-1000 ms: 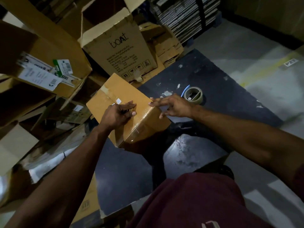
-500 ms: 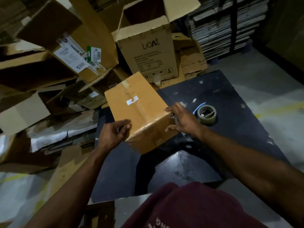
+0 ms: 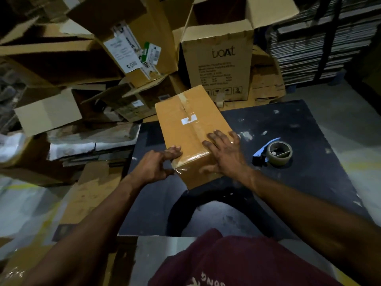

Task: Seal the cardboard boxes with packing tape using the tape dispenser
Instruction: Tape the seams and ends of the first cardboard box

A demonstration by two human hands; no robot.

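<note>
A closed brown cardboard box (image 3: pixel 186 124) lies on the dark table (image 3: pixel 299 182), with clear tape running along its top seam and over the near end. My left hand (image 3: pixel 156 164) grips the near left corner, fingers curled on the edge. Flat on the near right of the box top rests my right hand (image 3: pixel 224 150), its thumb down the near face. The tape dispenser (image 3: pixel 275 152), blue-handled with a brown tape roll, lies on the table to the right of the box, away from both hands.
An open "boAt" carton (image 3: pixel 222 65) stands behind the box. Stacked and tipped cardboard boxes (image 3: pixel 82 58) crowd the left and back. Flattened cardboard (image 3: pixel 88 193) lies on the floor to the left. Shelves of flat stock (image 3: pixel 319 38) fill the back right.
The box has been turned so its long side points away from me. My right hand went from the box's right side onto its top; my left hand stayed at the near left corner.
</note>
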